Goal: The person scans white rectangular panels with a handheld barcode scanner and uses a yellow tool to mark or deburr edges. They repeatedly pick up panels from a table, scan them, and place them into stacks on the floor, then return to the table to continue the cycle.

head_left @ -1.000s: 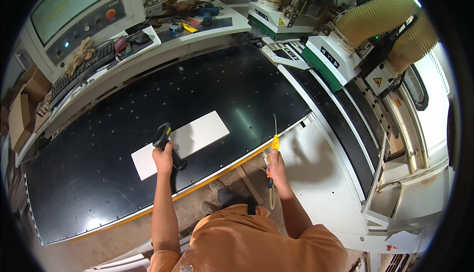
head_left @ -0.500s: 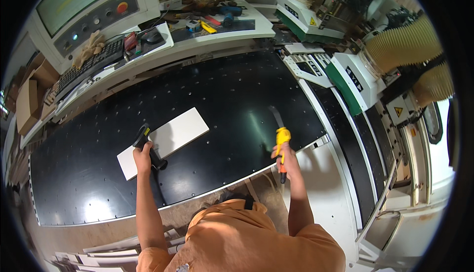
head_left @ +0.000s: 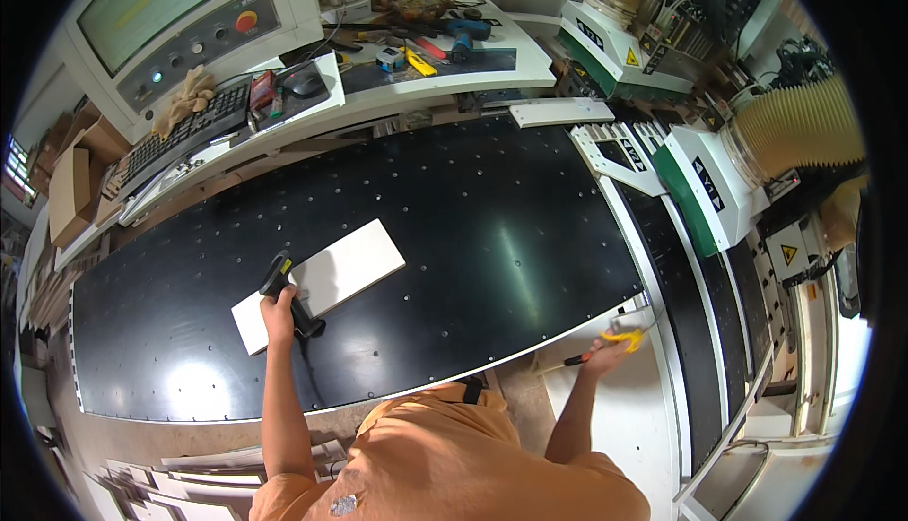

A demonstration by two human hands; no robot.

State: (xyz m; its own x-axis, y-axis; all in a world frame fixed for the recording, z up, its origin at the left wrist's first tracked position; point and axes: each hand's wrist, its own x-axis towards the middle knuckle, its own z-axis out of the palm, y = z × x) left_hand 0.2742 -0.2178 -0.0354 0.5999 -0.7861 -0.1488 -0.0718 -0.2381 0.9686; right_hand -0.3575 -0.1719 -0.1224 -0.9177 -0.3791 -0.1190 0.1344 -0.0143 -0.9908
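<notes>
My left hand (head_left: 278, 313) is wrapped round a black handheld scanner (head_left: 277, 270). Its cable trails over the black table toward me. Under the scanner lies a white rectangular board (head_left: 359, 261), set at a slant on the perforated black table (head_left: 445, 228). Off the table's near right edge, my right hand (head_left: 605, 357) grips a yellow air blow gun (head_left: 624, 338) with a red and black fitting at its rear. Motion smears the gun; its front points right, over the white surface beside the table.
Along the far side, a shelf carries a keyboard (head_left: 194, 124), gloves (head_left: 186, 101), a mouse (head_left: 305, 80) and a yellow cutter (head_left: 420, 62). The control panel (head_left: 199, 43) stands far left. White-and-green machine heads (head_left: 700, 185) with ribbed hoses flank the right. White boards (head_left: 203, 497) are stacked lower left.
My right hand has swung the air blow gun right and toward me, off the black table, turning its front from far to right. My left hand stays on the scanner; the view has shifted slightly.
</notes>
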